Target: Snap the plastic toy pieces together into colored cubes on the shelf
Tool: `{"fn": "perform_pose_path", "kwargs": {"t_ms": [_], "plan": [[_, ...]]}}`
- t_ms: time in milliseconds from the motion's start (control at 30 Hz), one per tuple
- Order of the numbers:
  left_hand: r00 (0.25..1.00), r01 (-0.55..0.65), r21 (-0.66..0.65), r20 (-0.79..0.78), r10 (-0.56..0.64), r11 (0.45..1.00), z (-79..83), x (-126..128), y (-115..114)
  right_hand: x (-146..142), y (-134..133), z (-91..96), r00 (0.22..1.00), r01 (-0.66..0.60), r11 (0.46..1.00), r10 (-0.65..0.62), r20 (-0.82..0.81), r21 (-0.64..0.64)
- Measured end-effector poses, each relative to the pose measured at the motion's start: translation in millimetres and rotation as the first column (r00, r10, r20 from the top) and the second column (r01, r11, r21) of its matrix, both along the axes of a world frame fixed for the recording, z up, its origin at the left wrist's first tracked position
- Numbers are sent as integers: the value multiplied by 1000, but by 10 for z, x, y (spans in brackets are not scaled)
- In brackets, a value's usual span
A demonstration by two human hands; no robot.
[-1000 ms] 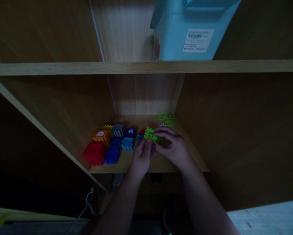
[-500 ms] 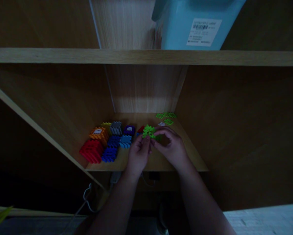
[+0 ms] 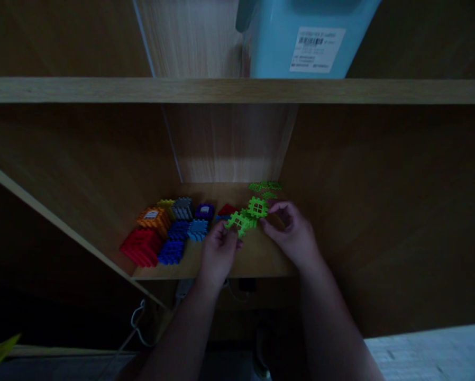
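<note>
Left hand point(image 3: 218, 253): pinching green tiles point(image 3: 247, 216) at their near-left end.
Right hand point(image 3: 295, 236): fingers half curled, touching tiles' right edge — grip unclear.
Tiles: lying between hands — above shelf point(image 3: 257, 262).

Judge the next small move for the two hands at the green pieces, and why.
Probably press the green pieces together: the left hand pinches the lower piece, the right hand fingers the upper one, and they look only partly joined. More loose green pieces lie behind.

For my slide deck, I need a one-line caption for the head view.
Left hand and right hand hold joined green pieces above a shelf beside coloured blocks.
</note>
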State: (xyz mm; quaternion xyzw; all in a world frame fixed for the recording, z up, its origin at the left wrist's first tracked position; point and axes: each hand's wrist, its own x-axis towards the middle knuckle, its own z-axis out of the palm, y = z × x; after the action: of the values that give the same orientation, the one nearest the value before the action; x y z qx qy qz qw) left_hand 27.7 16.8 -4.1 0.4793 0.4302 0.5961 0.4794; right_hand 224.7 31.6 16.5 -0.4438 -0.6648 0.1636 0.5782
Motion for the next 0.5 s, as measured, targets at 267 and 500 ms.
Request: {"fn": "perform_pose_path", "kwargs": {"t_ms": [267, 500], "plan": [[1000, 24, 56, 3, -24, 998, -79, 16, 14, -99, -78, 60, 989, -147, 989, 147, -24, 9], [981, -10, 104, -189, 29, 994, 4, -47, -23, -66, -96, 77, 972, -233, 972, 234, 23, -30]]}}
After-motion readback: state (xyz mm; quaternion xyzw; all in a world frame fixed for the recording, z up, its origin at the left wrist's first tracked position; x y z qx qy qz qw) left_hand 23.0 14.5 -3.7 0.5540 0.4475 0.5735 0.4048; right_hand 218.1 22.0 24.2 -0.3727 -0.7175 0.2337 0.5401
